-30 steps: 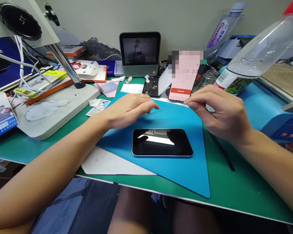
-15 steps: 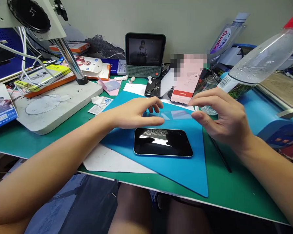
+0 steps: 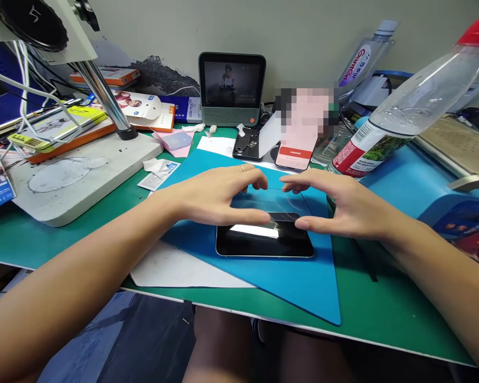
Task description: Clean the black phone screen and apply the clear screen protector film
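Observation:
A phone (image 3: 259, 246) with a dark, glossy screen lies face up on a blue mat (image 3: 303, 284). Just above its far edge is a clear screen protector (image 3: 281, 201), tilted and hard to see against the mat. My left hand (image 3: 223, 194) grips the protector by its edges, thumb on the near side and bent fingers on the far side. From the right, my right hand (image 3: 335, 205) spans it the same way, thumb over the phone's upper right part. The exact contact of the right fingertips is partly hidden.
A white stand base (image 3: 83, 175) with a metal post is at left. Behind the mat are a smart display (image 3: 232, 88), a black phone case (image 3: 247, 143) and a phone with a pink screen (image 3: 297, 151). A tilted red-capped bottle (image 3: 415, 101) leans at right.
My right hand has moved left and its thumb has come down over the phone, closing on the screen protector. The protector has shifted nearer the phone. My left hand stays almost in place.

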A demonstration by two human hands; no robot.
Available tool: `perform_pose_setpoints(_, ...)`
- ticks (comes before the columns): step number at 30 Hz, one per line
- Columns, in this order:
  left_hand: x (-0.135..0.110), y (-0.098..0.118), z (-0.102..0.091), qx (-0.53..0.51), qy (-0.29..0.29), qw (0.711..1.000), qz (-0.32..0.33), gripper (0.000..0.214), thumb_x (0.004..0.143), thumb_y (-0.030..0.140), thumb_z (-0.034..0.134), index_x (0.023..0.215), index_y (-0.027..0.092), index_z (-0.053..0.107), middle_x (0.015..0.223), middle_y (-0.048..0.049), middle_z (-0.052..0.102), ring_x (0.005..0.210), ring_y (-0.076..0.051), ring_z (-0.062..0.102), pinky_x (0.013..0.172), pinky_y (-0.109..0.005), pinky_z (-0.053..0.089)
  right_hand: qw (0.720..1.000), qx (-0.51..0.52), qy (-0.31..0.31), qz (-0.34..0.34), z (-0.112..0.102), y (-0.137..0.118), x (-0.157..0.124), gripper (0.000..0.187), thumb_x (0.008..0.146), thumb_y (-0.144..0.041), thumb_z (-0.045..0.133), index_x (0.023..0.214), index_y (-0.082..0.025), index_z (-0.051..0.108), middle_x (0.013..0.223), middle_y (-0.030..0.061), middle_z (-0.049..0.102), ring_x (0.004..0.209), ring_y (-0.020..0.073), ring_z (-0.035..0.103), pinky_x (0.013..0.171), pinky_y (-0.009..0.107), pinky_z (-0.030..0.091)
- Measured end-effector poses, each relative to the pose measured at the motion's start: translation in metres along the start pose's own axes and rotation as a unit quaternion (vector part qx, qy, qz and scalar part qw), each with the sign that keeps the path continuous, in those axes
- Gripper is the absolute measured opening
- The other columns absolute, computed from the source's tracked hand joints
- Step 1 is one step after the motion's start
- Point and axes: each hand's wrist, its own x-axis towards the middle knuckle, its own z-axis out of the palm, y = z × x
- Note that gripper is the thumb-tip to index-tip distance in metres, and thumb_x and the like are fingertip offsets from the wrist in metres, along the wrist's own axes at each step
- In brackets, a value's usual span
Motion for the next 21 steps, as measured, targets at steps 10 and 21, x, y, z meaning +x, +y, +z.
perform_pose_setpoints(10,0.0005,-0.0011,-0.0100,-0.053,-0.007,0.998,0.019,0.039,0.093,0.039,0.054,0.120,0.017,0.071,0.113,-0.0075,0.078,0.098,-0.026,0.070,0.084,-0.037,0.050,0.999,-0.022,-0.007,-0.038,-0.0003,-0.0070,-0.0017,0.068,0.080,-0.051,0.080,0.143,-0.030,0.064,0.125,0.0092,0.077,0.107,0.0327,0.075,0.089,0.047,0.063)
perform_pose_setpoints(21,-0.0005,0.0009,-0.0096,-0.070,-0.023,0.997,0.022,0.044,0.083,0.030,0.054,0.121,0.016,0.072,0.109,-0.0079,0.081,0.086,-0.025,0.073,0.076,-0.038,0.052,0.995,-0.070,-0.060,-0.046,-0.0058,-0.0049,-0.0059,0.076,0.076,-0.052,0.083,0.147,-0.034,0.062,0.126,0.0094,0.074,0.107,0.0342,0.074,0.087,0.049,0.064)
